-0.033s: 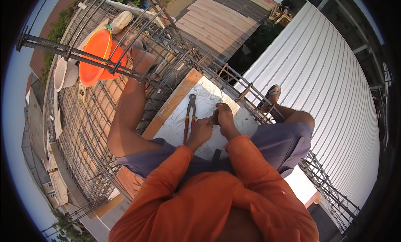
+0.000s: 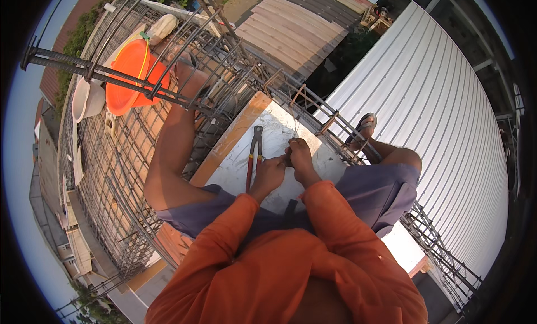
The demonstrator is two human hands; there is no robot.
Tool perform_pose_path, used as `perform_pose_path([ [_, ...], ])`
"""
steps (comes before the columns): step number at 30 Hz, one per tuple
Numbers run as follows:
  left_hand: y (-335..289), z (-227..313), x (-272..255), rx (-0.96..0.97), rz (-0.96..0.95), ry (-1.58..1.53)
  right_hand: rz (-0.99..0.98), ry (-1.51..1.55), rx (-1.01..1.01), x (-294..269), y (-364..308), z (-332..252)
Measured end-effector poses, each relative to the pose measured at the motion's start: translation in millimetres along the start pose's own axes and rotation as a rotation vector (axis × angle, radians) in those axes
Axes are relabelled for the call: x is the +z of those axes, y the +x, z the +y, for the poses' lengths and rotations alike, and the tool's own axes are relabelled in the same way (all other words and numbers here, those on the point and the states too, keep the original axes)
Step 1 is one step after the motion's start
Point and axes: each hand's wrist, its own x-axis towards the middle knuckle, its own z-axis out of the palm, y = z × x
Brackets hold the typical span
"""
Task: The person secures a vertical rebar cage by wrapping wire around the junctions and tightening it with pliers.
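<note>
A pair of end-cutting pliers point(image 2: 257, 138) with red and yellow handles lies on a pale, smudged board point(image 2: 228, 161), jaws pointing away from me. My left hand point(image 2: 270, 176) is closed beside the handles and overlaps one of them; whether it grips the handle is unclear. Against its fingertips, my right hand point(image 2: 301, 159) is closed in a pinch. A small dark bit shows where the two hands meet, too small to name. Thin wire strands point(image 2: 292, 123) lie on the board just beyond my right fingers.
Rebar mesh point(image 2: 134, 150) spreads at the left, with an orange bucket point(image 2: 120, 95) and a whitish bucket point(image 2: 88, 100) on it. Thick rebar point(image 2: 67, 61) juts across the upper left. Rebar cages run along the board's far side. A white corrugated roof point(image 2: 425, 89) lies at the right.
</note>
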Motion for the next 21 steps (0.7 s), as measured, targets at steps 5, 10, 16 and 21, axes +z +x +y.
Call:
perform_pose_path([
  [5,11.8,25.8,-10.5,-0.275,-0.239,-0.033,0.073,-0.338,-0.136,-9.2,24.0,24.6],
  [10,41.6,12.1,-23.6,-0.161,-0.189,0.247,0.172,-0.461,-0.226,-8.6,35.2,28.2],
  [16,98.7,12.2,-0.9,-0.038,-0.099,0.194,0.054,-0.619,-0.463,-23.3,55.8,44.8],
  [21,125.2,12.9,25.6,0.123,-0.013,0.095,0.106,-0.619,-0.363,-20.0,51.5,34.2],
])
